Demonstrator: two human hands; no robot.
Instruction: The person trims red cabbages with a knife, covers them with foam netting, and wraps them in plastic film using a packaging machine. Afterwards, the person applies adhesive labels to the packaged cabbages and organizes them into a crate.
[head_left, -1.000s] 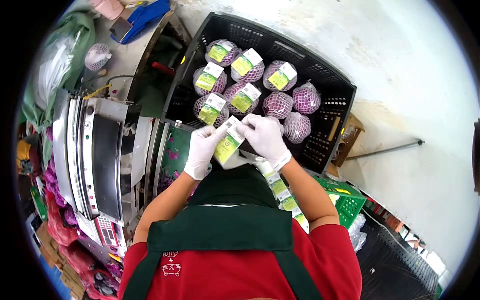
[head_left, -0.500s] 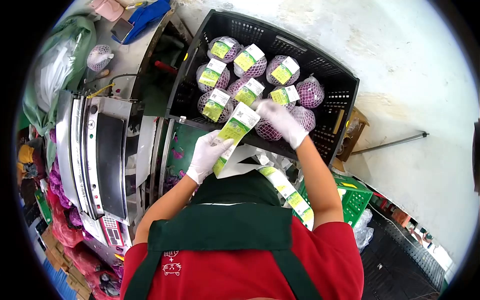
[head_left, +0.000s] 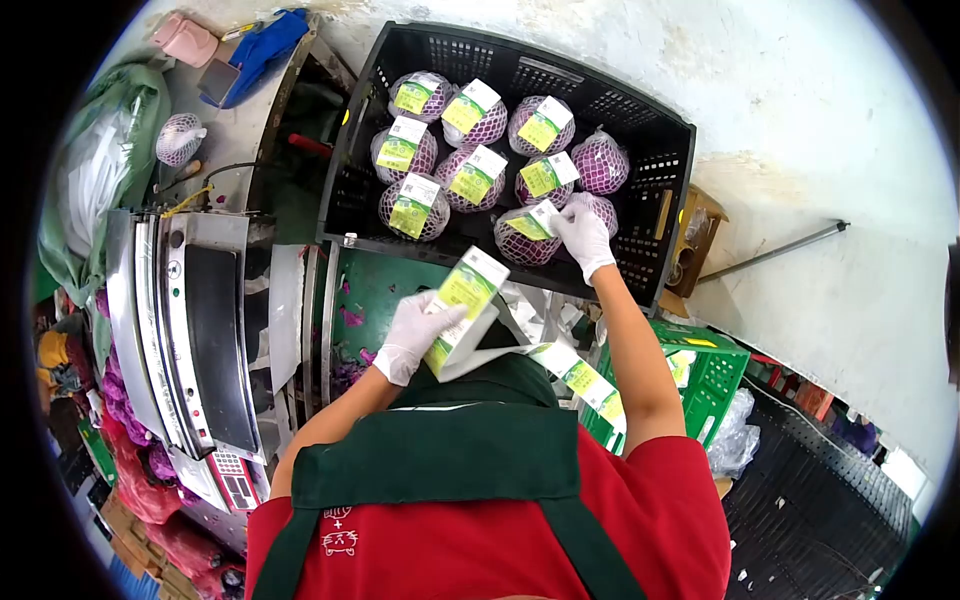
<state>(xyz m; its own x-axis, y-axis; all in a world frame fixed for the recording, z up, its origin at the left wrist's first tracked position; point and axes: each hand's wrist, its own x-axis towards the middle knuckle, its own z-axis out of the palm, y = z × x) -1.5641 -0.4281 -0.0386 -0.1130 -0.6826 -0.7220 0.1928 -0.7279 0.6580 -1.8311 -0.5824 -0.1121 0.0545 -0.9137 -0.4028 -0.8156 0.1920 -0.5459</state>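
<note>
Just ahead of the person's body, a big black crate [head_left: 575, 82] is seen. To its left, a silver and black machine [head_left: 215, 330] is placed, and past that a grey desk [head_left: 228, 150] can be seen. A green crate [head_left: 722, 395] is set to the lower right, partly hidden by the right arm. Inside the black crate, ten round purple things [head_left: 603, 163] are kept, each wrapped in a white net. Seven of them are topped with green and white labels [head_left: 474, 178], and two at the right are left plain. One more netted ball [head_left: 180, 145] is set on the desk. A long strip of labels [head_left: 470, 283] is pinched between the thumb and fingers of the left hand [head_left: 413, 335], in a white glove, near the crate's front edge, and its tail is looped down to the right. By the right hand [head_left: 583, 235], gloved too, one small label [head_left: 535, 222] is touched on the front ball [head_left: 525, 245]. Those fingers are bent and close together, but whether the label is pinched or just pressed cannot be told.
</note>
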